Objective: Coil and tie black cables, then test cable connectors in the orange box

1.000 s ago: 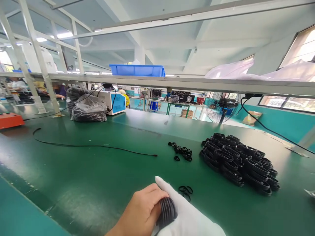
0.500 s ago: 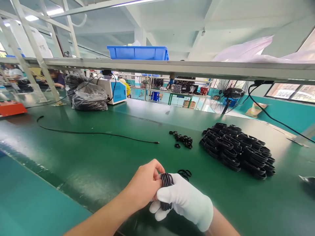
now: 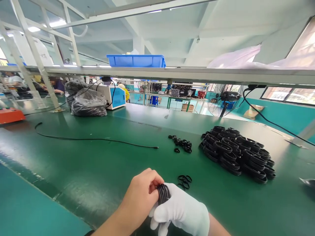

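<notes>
A coiled black cable (image 3: 163,194) is held between my two hands just above the green table. My right hand (image 3: 183,209), in a white glove, is closed around the coil with its thumb across the front. My left hand (image 3: 140,195) is bare, its fingers bent and pressed against the coil's left side; its fingertips are partly hidden. Several small black rings (image 3: 185,182) lie by the gloved hand, and a small heap of similar rings (image 3: 183,143) sits farther back.
To the right is a large pile of coiled black cables (image 3: 236,152). A single cable (image 3: 98,139) lies stretched across the left. Bagged goods (image 3: 88,103), a white-and-blue machine (image 3: 115,96) and a fan (image 3: 225,96) stand behind. A shelf (image 3: 182,74) spans overhead with a blue bin (image 3: 136,61).
The view has tilted up slightly, so the table sits lower. My hands and the coil are lower in view, and the coil's lower part is now hidden behind the glove.
</notes>
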A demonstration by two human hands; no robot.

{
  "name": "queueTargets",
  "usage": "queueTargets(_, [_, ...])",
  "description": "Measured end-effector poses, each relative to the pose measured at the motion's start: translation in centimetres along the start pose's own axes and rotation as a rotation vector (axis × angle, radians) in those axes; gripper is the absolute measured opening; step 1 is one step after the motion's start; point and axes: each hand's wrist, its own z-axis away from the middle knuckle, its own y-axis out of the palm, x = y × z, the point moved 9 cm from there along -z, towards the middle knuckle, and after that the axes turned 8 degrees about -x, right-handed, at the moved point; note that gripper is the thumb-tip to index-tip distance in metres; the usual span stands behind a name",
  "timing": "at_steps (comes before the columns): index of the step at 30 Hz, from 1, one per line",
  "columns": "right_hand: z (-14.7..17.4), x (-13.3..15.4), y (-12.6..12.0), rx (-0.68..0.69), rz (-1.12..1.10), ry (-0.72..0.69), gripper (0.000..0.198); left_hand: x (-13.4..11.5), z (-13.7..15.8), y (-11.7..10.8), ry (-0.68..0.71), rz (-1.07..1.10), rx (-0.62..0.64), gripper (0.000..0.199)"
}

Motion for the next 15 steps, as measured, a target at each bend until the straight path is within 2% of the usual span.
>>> queueTargets(3, [-0.1,-0.3,0.1,-0.023,0.045,0.018,0.013,0.9,0.3,0.0,0.013,0.046,-0.114,0.024])
queueTargets(5, [-0.1,-0.2,0.1,-0.051,0.039,0.028,0.010,1.2,0.2,0.1,0.001,0.073,-0.129,0.025])
queueTargets(11, [0.1,1.3,0.1,-0.031,-0.122,-0.049,0.017,0.5,-0.2,0.2,0.054,0.020,0.010,0.028])
queueTargets(15, [0.0,0.9,-0.3,-0.041,-0.105,-0.009,0.014,-0.1,0.7,0.6,0.150,-0.052,0.084,0.039])
